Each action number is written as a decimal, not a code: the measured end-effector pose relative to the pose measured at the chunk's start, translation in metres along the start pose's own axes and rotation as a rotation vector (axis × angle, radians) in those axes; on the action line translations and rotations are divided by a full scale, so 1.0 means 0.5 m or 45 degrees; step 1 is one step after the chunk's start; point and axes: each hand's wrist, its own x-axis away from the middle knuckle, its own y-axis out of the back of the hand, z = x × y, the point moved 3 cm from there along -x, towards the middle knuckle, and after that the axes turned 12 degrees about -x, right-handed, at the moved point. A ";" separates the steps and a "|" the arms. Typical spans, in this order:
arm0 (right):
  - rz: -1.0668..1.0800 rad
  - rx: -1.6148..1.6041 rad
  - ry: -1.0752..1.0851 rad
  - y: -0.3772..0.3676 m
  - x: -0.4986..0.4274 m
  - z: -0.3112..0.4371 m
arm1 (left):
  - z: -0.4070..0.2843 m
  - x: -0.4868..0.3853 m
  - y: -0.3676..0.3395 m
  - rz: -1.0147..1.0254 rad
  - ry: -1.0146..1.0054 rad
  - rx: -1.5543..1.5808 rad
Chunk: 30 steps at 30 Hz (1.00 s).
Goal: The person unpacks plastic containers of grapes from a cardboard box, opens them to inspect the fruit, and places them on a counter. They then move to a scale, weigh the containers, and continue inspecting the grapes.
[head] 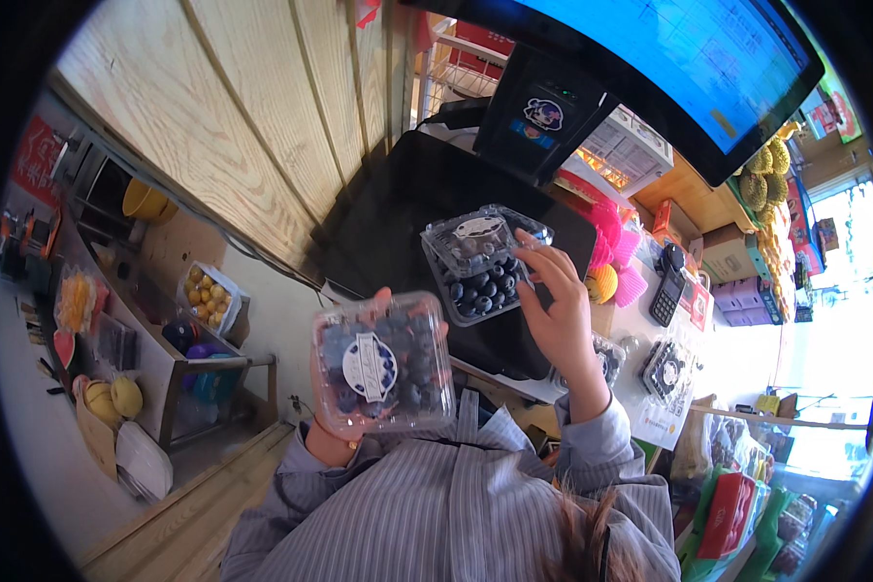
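Note:
My left hand [329, 435] holds a closed clear plastic clamshell of blueberries [411, 356], tilted toward me, with an oval label on its lid. Its fingers wrap behind and around the box. On a black flat platform [378, 218] sits a second blueberry container [480, 295], its front berries uncovered. A clear labelled lid or box part [473, 244] covers its rear; how the pieces join is unclear. My right hand [559, 309] touches the right side of this container, fingers spread along its edge. Whether they grip it cannot be seen.
A monitor [669, 65] overhangs the back right, beside a wood-plank wall [240, 109]. On the white counter at right lie pink foam nets [629, 273], a black keypad handset [668, 287] and another berry clamshell [668, 369]. Left are shelves with boxed yellow fruit [207, 297].

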 end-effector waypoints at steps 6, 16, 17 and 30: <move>0.173 0.097 0.023 -0.009 -0.009 -0.015 | -0.036 -0.081 -0.058 0.081 0.026 -0.139; 0.368 0.612 0.145 -0.032 -0.018 -0.046 | -0.071 -0.102 -0.078 0.155 -0.003 -0.166; 0.410 0.633 0.192 -0.030 -0.025 -0.049 | -0.075 -0.102 -0.080 0.141 0.000 -0.136; 0.717 0.488 0.192 -0.046 -0.053 -0.072 | -0.108 -0.143 -0.092 0.175 -0.101 -0.247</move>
